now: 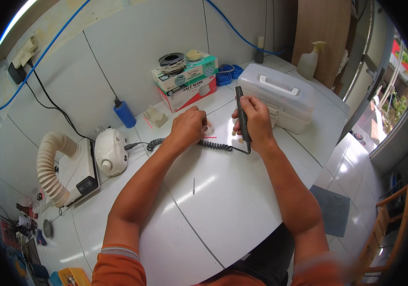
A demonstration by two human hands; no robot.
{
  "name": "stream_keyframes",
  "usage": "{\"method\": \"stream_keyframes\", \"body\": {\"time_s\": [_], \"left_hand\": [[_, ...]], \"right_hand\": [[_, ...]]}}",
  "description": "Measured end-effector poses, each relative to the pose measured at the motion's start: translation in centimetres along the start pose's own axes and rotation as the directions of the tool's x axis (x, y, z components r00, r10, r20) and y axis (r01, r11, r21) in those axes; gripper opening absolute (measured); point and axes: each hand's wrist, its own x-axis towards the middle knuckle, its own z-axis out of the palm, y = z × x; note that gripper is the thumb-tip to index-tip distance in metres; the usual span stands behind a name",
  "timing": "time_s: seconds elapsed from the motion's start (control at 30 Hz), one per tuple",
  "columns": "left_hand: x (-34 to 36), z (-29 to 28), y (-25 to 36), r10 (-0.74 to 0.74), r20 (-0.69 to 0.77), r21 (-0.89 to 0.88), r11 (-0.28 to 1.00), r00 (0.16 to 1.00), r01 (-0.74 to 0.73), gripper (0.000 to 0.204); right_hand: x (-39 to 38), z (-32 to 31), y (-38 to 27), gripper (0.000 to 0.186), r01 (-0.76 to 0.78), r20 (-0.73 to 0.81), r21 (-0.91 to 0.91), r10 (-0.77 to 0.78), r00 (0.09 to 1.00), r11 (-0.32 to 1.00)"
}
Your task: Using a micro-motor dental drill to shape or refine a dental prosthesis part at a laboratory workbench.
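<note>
My right hand grips a black rotary handpiece, upright, with its coiled cord running to a white control unit. My left hand has curled fingers beside a small clear, pinkish item; what they hold is hard to make out. Small tan pieces and a pink strip lie near both hands. A thin metal bit lies on the white tiled worktop between my forearms.
Stacked boxes, blue holders and a blue cylinder stand along the wall. A translucent toolbox and spray bottle are at right; a hose machine is at left. A wooden chair stands beside the worktop.
</note>
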Motion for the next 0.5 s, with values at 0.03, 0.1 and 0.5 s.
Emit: {"method": "stream_keyframes", "body": {"time_s": [0.03,0.1,0.5], "left_hand": [[0.0,0.1,-0.1,0.008,0.018,-0.017,1.000,1.000,-0.008,0.012],[-0.3,0.2,-0.1,0.037,0.003,-0.031,0.999,0.999,-0.037,0.013],[-10.8,-7.0,-1.9,-0.048,-0.111,-0.669,0.742,0.993,-0.039,0.012]], "right_hand": [[-0.1,0.0,0.0,0.030,0.000,0.002,-0.004,0.000,1.000,1.000],[-0.3,-0.1,0.0,0.030,-0.002,0.005,-0.007,0.002,1.000,1.000],[-1.6,1.8,-0.3,0.038,0.338,0.290,-0.363,-0.240,0.926,0.868]]}}
